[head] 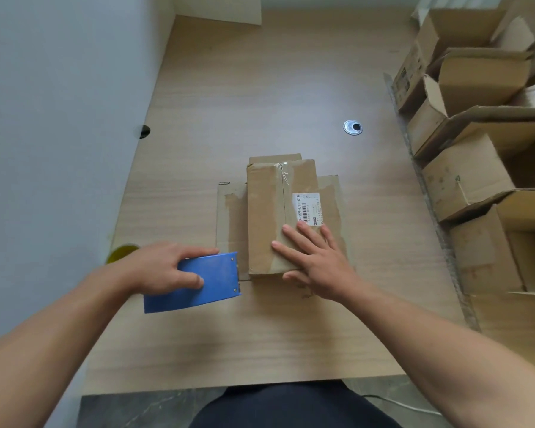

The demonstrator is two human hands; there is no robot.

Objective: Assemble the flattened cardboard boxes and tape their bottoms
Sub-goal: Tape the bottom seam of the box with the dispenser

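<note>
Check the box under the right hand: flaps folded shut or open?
Folded shut: the box flaps lie flat, meeting along a centre seam, with the right hand pressing flat on them.

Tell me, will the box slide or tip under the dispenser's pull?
Likely light cardboard, so the box could slide on the smooth table when the dispenser drags; the right hand pressing it should help. Low and wide, it probably won't tip.

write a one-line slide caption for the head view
Head view: right hand presses flat on the box on the table while left hand grips a blue tape dispenser beside it
</note>
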